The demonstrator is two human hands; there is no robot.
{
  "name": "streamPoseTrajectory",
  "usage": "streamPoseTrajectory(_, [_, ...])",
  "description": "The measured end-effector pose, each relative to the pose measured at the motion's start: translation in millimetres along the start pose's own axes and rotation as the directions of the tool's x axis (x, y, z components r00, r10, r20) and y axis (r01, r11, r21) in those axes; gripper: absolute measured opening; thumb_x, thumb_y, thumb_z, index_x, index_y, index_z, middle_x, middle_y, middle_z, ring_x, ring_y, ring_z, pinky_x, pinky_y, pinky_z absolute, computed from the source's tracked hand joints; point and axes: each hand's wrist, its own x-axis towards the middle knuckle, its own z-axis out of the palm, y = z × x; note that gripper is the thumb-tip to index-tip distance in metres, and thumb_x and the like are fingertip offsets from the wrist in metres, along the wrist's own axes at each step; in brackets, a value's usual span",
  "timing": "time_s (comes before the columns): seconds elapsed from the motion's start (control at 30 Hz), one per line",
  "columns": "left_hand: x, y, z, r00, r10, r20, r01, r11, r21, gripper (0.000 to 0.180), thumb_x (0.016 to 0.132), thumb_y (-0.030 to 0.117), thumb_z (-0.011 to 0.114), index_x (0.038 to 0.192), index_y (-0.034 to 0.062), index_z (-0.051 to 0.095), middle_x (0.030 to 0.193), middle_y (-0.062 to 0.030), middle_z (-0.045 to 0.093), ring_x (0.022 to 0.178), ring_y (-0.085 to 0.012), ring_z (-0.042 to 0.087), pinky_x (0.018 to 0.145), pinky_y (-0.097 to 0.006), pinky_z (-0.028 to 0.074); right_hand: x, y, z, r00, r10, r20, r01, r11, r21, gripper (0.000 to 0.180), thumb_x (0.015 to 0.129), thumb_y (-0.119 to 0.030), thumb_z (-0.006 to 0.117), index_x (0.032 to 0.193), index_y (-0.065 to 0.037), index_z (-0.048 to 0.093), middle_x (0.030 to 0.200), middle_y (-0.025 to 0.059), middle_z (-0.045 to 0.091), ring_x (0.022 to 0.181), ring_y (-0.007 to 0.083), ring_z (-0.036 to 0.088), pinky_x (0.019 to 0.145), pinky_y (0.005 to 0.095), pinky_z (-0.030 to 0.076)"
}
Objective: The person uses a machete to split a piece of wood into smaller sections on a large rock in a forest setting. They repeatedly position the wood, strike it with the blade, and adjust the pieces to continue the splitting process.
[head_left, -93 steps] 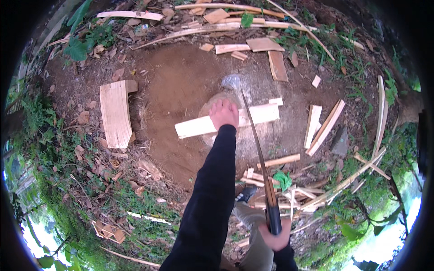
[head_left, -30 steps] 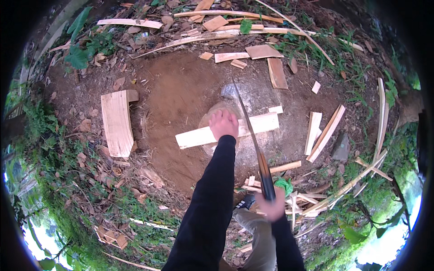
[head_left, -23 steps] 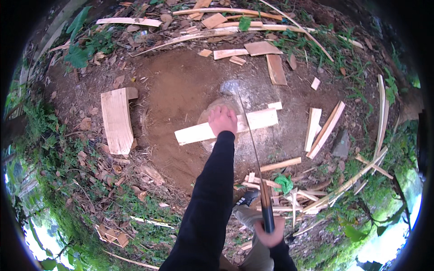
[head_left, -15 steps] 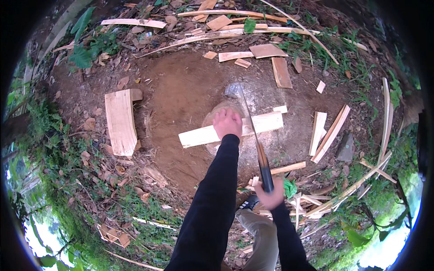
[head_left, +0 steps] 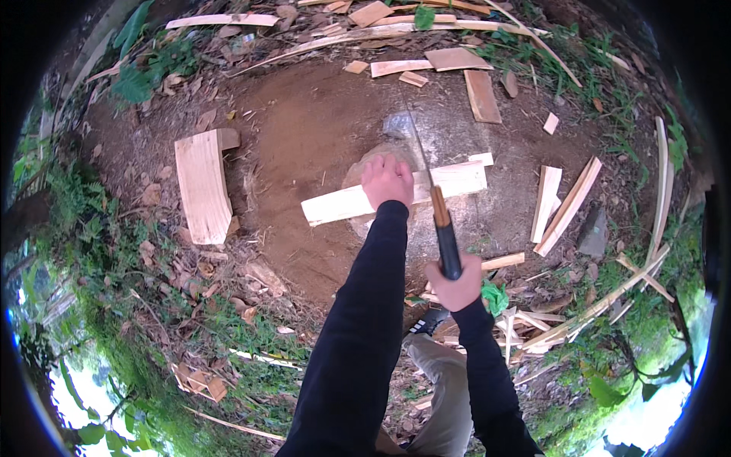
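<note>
A pale wooden board (head_left: 335,204) lies across a round wooden stump (head_left: 364,169) in the middle of the ground. My left hand (head_left: 387,181) presses down on the board over the stump, fingers curled on it. In my right hand (head_left: 457,283) is a handsaw, its black and brown handle (head_left: 448,244) wrapped by my fingers. The thin saw blade (head_left: 421,145), seen nearly edge-on, points away from me and crosses the board just right of my left hand. The teeth cannot be made out.
A wide slab (head_left: 202,186) lies at the left. Two narrow slats (head_left: 567,206) are at the right beside a grey stone (head_left: 592,231). More offcuts (head_left: 483,96) and long strips (head_left: 358,36) lie at the far side. Split pieces (head_left: 537,327) are heaped near my foot (head_left: 429,320).
My right hand has pushed the saw forward, so its handle is now close to the board's near edge. My left hand stays on the board. The whole view has shifted slightly.
</note>
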Motion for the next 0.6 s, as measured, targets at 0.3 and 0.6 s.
streamPoseTrajectory(0.3, [2.2, -5.6, -8.6, 0.996, -0.013, -0.094, 0.014, 1.0, 0.008, 0.021, 0.077, 0.017, 0.06, 0.063, 0.0098, 0.047, 0.071, -0.0075, 0.051, 0.072, -0.0304, 0.054, 0.065, -0.046, 0.043, -159.3, -11.3, -55.4, 0.994, 0.076, 0.079, -0.067, 0.992, -0.103, 0.007, 0.068, -0.007, 0.069, 0.07, -0.005, 0.063, 0.053, 0.0017, 0.054, 0.05, 0.015, 0.058, 0.053, 0.0285, 0.047])
streamPoseTrajectory(0.6, [15.5, -7.6, -3.0, 0.986, 0.045, -0.162, -0.047, 0.999, -0.008, 0.02, 0.077, 0.016, 0.06, 0.062, 0.0086, 0.048, 0.071, -0.0092, 0.052, 0.072, -0.0336, 0.054, 0.066, -0.047, 0.044, -72.3, 6.0, -1.6, 0.988, -0.15, -0.04, 0.15, 0.989, -0.007, 0.017, 0.073, -0.013, 0.072, 0.064, -0.005, 0.061, 0.055, 0.0108, 0.056, 0.046, 0.0222, 0.056, 0.049, 0.0343, 0.044])
